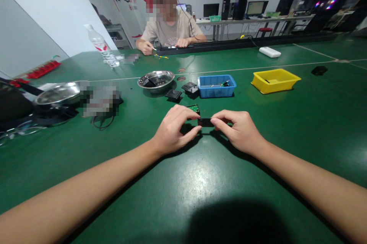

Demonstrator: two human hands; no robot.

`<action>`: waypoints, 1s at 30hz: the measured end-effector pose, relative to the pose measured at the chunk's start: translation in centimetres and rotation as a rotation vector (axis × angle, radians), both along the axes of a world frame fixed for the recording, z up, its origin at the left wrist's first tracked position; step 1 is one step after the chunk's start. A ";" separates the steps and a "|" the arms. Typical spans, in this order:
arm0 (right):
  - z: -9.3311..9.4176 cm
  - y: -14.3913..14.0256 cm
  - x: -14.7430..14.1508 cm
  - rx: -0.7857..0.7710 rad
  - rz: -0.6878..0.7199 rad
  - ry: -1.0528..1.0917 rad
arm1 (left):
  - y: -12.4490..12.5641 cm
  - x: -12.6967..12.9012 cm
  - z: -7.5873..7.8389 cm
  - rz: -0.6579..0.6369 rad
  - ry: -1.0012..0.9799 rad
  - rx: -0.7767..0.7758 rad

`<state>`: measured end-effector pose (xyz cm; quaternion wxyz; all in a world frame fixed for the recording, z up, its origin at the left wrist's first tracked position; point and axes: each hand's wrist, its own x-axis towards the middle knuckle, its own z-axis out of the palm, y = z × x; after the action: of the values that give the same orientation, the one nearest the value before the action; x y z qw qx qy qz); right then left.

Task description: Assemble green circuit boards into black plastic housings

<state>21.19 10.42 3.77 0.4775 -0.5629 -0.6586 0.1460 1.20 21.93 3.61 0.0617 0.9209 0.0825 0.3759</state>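
Note:
Between my two hands is a small flat black plastic part [205,122], raised a little over the green table [172,183]. My left hand [176,127] grips its left end between thumb and fingertips. At the other end, the thumb and index finger of my right hand [240,129] pinch it. A green circuit board [194,109] in a dark frame shows just behind my left fingers, partly covered by them. Farther back lie two black square housings [174,95], beside a blue plastic bin [217,90] with small parts in it.
A steel bowl [156,82] with black parts stands behind my left hand. To the right are a yellow bin [275,80] and a white box-like device [270,52]. Across the table another person [174,26] works at a long black bar. A water bottle [101,45] stands back left.

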 end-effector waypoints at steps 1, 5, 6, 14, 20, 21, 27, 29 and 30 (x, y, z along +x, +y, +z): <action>-0.1 0.1 0.1 -0.019 -0.021 0.047 | 0.1 0.0 0.0 0.050 -0.017 -0.014; -0.5 0.6 0.6 -0.083 -0.106 0.226 | 1.1 0.2 -0.6 0.257 0.020 -0.167; -0.7 0.8 0.8 -0.094 -0.120 0.261 | 1.5 0.2 -0.8 0.285 0.045 -0.221; -1.0 1.7 1.7 -0.158 -0.166 0.419 | 2.5 0.3 -1.0 0.288 0.233 -0.416; -0.3 1.5 0.9 -0.220 -0.102 0.474 | 1.0 0.2 -0.5 0.014 0.291 -0.314; -0.2 1.4 0.8 -0.233 -0.087 0.476 | 0.7 0.1 -0.5 -0.006 0.282 -0.306; -0.1 0.9 0.0 -0.280 -0.042 0.469 | 0.2 0.0 -0.6 -0.016 0.131 -0.301; -0.1 0.9 -0.1 -0.287 -0.035 0.466 | 0.3 0.1 -0.5 -0.019 0.105 -0.262; -0.1 0.9 -0.1 -0.289 -0.031 0.464 | 0.3 0.1 -0.5 -0.024 0.104 -0.240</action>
<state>21.09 11.32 3.63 0.5325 -0.5866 -0.4953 0.3564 1.28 22.24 3.15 0.1715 0.9261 0.1190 0.3142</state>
